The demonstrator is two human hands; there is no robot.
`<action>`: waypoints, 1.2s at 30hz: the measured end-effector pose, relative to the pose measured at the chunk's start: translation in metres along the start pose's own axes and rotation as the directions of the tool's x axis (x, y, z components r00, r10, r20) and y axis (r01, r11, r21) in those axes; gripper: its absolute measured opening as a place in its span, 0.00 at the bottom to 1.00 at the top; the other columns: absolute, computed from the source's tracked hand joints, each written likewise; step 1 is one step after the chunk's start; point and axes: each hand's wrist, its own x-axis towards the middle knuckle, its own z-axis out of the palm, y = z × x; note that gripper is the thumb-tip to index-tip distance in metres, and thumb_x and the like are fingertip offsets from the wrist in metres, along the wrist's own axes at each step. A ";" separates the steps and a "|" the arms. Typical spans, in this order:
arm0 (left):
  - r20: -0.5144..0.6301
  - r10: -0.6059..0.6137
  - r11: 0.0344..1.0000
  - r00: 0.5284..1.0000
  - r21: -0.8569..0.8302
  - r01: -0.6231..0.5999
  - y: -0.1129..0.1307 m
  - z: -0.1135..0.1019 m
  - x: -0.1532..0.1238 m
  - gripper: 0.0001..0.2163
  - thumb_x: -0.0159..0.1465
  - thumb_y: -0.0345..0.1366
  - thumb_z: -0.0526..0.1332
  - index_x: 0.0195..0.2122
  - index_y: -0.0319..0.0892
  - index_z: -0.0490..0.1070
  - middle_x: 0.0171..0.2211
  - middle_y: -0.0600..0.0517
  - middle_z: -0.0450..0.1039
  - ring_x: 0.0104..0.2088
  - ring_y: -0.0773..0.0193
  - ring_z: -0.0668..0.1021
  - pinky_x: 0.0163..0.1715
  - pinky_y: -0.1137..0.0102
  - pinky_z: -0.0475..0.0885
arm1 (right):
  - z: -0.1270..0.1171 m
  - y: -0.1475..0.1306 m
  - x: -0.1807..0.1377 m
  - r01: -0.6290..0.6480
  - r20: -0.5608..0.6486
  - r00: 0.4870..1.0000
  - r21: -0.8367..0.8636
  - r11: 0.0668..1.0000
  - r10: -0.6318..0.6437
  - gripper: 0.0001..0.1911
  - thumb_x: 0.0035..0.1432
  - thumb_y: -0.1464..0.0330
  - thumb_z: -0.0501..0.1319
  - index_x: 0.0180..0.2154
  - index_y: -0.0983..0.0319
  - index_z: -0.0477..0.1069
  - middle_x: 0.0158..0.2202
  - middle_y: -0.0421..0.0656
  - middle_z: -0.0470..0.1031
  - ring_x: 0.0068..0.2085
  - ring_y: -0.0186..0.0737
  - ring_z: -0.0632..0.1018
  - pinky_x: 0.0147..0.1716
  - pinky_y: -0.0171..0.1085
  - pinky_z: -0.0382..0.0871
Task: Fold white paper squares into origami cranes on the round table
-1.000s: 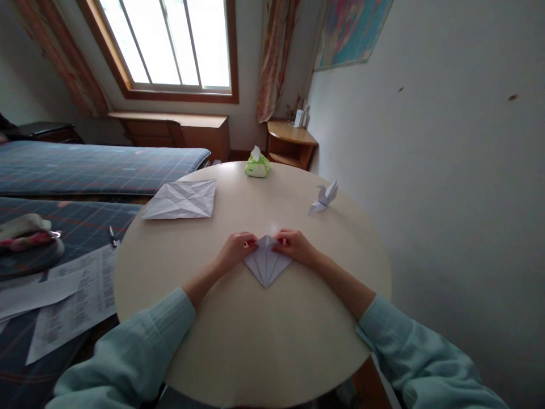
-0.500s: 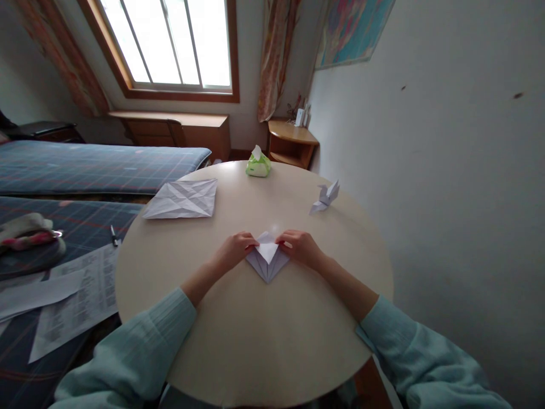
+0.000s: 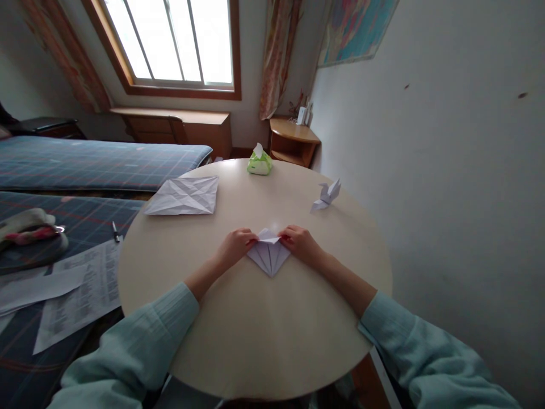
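A piece of white folded paper (image 3: 269,261) lies on the round table with one point toward me and crease lines fanning from that point. My left hand (image 3: 239,246) pinches its upper left edge between thumb and fingers. On the opposite side my right hand (image 3: 298,243) is closed on the upper right edge. Between the two hands a top flap stands partly raised. The fingertips cover both side edges. Farther back to the right stands a folded paper crane (image 3: 327,195), and a creased sheet of paper (image 3: 184,196) rests at the back left.
The round table (image 3: 238,341) fills the middle. A green tissue pack (image 3: 259,163) stands at its far edge. To the left, a bed (image 3: 85,218) holds printed sheets (image 3: 80,295), a pen (image 3: 115,232) and a cloth item. A white wall (image 3: 447,187) runs along the right.
The paper's top flap, which pointed down toward me, has lifted and tipped away, baring more of the creases beneath. Both hands keep their hold on the sides.
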 end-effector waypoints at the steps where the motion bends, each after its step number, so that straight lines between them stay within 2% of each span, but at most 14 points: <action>1: -0.018 -0.025 1.000 1.000 -0.018 0.025 0.000 0.001 0.001 0.08 0.57 0.29 0.55 0.32 0.40 0.74 0.29 0.50 0.73 0.29 0.68 0.73 0.31 0.76 0.66 | 0.000 0.001 0.000 -0.007 0.001 1.000 0.023 1.000 0.007 0.05 0.53 0.74 0.56 0.30 0.64 0.71 0.30 0.44 0.71 0.31 0.35 0.71 0.32 0.33 0.63; 7: -0.074 -0.165 0.986 0.983 -0.042 0.162 0.001 0.008 0.006 0.07 0.57 0.33 0.55 0.30 0.38 0.72 0.27 0.50 0.71 0.26 0.67 0.71 0.28 0.74 0.64 | 0.005 0.001 0.007 -0.106 0.067 0.993 0.137 0.985 0.097 0.05 0.52 0.73 0.57 0.26 0.65 0.69 0.27 0.42 0.67 0.29 0.32 0.68 0.29 0.31 0.61; 12: -0.038 -0.174 0.983 0.984 -0.063 0.172 0.002 0.004 0.006 0.06 0.56 0.32 0.56 0.30 0.37 0.70 0.24 0.52 0.69 0.25 0.68 0.69 0.27 0.75 0.62 | 0.004 -0.001 0.011 -0.171 0.100 0.982 0.103 0.980 0.161 0.04 0.49 0.72 0.61 0.25 0.66 0.67 0.26 0.41 0.64 0.28 0.32 0.66 0.29 0.31 0.60; 20: 0.048 -0.217 0.966 0.975 -0.135 0.222 0.000 -0.001 0.007 0.06 0.55 0.34 0.56 0.24 0.38 0.68 0.20 0.56 0.64 0.22 0.71 0.65 0.23 0.76 0.58 | -0.002 0.001 0.010 -0.138 0.154 0.982 0.171 0.975 0.112 0.06 0.50 0.74 0.58 0.23 0.65 0.65 0.24 0.39 0.64 0.27 0.31 0.65 0.28 0.30 0.58; 25: 0.080 -0.234 0.931 0.969 -0.270 0.247 0.002 0.004 0.007 0.14 0.54 0.44 0.56 0.21 0.38 0.65 0.18 0.58 0.60 0.21 0.72 0.63 0.20 0.77 0.56 | -0.002 -0.004 0.008 -0.145 0.154 0.981 0.214 0.966 0.114 0.09 0.52 0.72 0.56 0.21 0.64 0.64 0.22 0.37 0.62 0.25 0.30 0.64 0.25 0.30 0.56; 30: 0.068 -0.306 0.889 0.950 -0.336 0.310 0.006 0.012 0.006 0.16 0.48 0.47 0.60 0.24 0.36 0.70 0.18 0.57 0.63 0.20 0.71 0.64 0.18 0.77 0.56 | 0.001 -0.012 0.006 -0.078 0.135 0.990 0.261 0.962 0.043 0.07 0.48 0.72 0.60 0.21 0.64 0.65 0.22 0.38 0.63 0.25 0.29 0.64 0.25 0.29 0.57; 33: 0.066 -0.362 0.867 0.930 -0.342 0.362 0.009 0.014 0.006 0.16 0.48 0.47 0.61 0.23 0.35 0.71 0.17 0.56 0.65 0.19 0.71 0.65 0.17 0.77 0.56 | -0.001 -0.015 0.006 -0.096 0.167 0.985 0.327 0.940 0.042 0.05 0.47 0.71 0.60 0.22 0.65 0.67 0.23 0.38 0.64 0.24 0.28 0.64 0.24 0.29 0.57; 36: 0.085 -0.407 0.801 0.909 -0.445 0.401 0.011 0.014 0.005 0.16 0.48 0.46 0.61 0.25 0.34 0.73 0.19 0.53 0.69 0.20 0.70 0.68 0.18 0.76 0.59 | -0.004 -0.018 0.006 -0.147 0.193 0.978 0.385 0.911 0.076 0.08 0.49 0.67 0.59 0.23 0.65 0.69 0.23 0.39 0.66 0.23 0.28 0.65 0.22 0.29 0.57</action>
